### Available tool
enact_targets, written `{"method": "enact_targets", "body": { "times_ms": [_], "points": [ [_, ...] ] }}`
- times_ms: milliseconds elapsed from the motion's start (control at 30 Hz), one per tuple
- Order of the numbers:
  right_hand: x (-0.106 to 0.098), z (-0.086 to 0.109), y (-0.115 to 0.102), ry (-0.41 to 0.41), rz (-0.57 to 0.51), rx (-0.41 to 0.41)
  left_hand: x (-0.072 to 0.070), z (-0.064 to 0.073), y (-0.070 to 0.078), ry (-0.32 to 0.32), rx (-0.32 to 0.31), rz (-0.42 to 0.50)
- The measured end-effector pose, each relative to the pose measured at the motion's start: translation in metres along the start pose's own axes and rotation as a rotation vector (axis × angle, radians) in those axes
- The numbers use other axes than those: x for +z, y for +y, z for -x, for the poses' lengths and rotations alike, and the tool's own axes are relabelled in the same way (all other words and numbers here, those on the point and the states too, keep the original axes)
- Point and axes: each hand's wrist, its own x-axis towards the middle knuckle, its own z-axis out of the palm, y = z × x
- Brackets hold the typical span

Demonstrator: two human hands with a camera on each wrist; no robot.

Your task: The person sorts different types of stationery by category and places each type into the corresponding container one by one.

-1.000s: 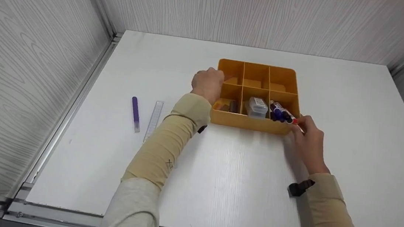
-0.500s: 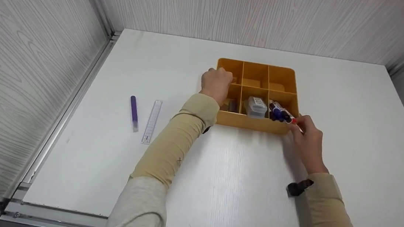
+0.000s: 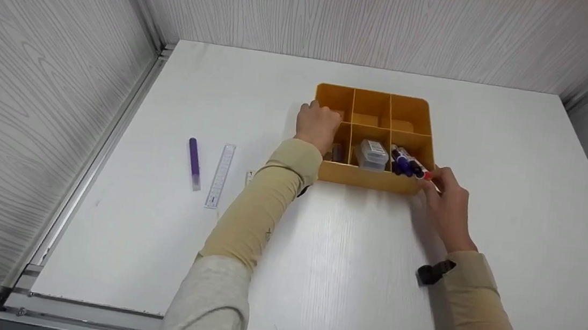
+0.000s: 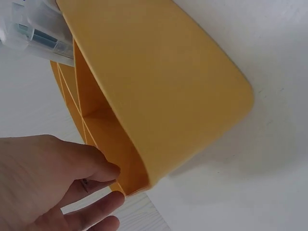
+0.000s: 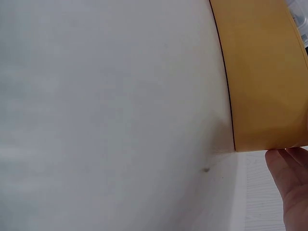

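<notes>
A yellow-orange divided storage box [image 3: 373, 178] stands on the white table. My left hand [image 3: 318, 127] is bent over its left side, hiding part of the front left compartment. In the left wrist view, the thumb and fingers [image 4: 98, 207] lie close together at the rim; I cannot tell whether they pinch something small. My right hand [image 3: 445, 204] holds the box's front right corner, with fingertips [image 5: 275, 156] against the side wall. Several markers [image 3: 407, 162] lean in the front right compartment, and a clear plastic case [image 3: 373, 155] sits in the front middle one.
Left of the box, a purple pen with a clear cap [image 3: 194, 163] and a clear ruler [image 3: 220, 177] lie on the table [image 3: 130, 235]. A small white piece with markings [image 3: 250, 176] peeks out beside the left forearm. Pale wood-grain walls stand behind and at both sides.
My left hand has moved right, from the box's left edge to over its left compartments. The small white piece by the forearm has come into view. My right hand has stayed at the corner.
</notes>
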Motion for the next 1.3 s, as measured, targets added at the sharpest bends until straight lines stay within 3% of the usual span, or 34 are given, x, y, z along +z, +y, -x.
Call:
{"method": "enact_targets", "body": {
  "times_ms": [300,467,767,1000,1300],
  "points": [
    [-0.002,-0.001,0.001,-0.001,0.004,-0.003,0.013,0.002,0.000,0.051,0.029,0.068],
    [0.000,0.000,0.001,0.003,0.003,-0.008,0.017,0.005,-0.004,0.019,0.032,0.127],
    [-0.001,0.001,-0.002,0.032,-0.007,-0.037,0.004,0.015,-0.015,0.045,0.046,0.218],
    [-0.001,0.000,0.001,0.018,0.009,0.001,-0.010,0.034,-0.033,0.099,0.038,0.260],
    [0.000,-0.002,0.002,0.018,-0.008,-0.008,-0.001,0.074,-0.056,0.117,-0.040,0.284]
  ]
}}
